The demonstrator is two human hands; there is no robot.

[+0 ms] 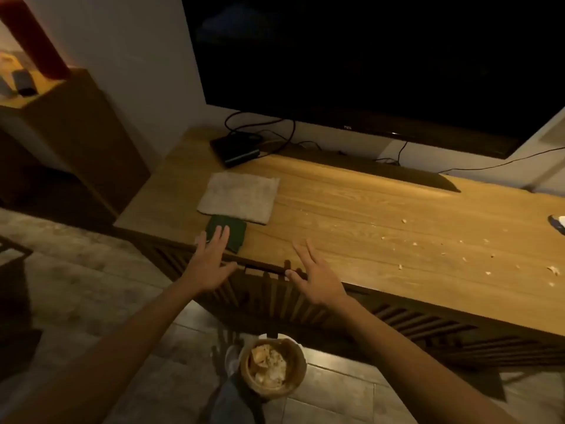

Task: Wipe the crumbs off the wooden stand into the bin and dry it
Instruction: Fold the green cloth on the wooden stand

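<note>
The wooden stand [351, 209] runs across the view, with pale crumbs [428, 243] scattered over its right half. A dark green cloth [234, 232] lies near the stand's front left edge, touching a folded beige towel [240, 197] behind it. My left hand [211, 261] hovers open at the front edge, its fingertips over the green cloth. My right hand [315, 276] is open too, fingers spread, above the front edge to the right of the cloth. A round wooden bin [273, 367] holding crumpled scraps stands on the floor below the stand.
A large dark TV [367, 71] fills the back of the stand, with a soundbar [382, 169], a black box [234, 148] and cables behind the towel. A wooden cabinet [76, 133] stands at left. A white and blue object [558, 223] lies at the right edge.
</note>
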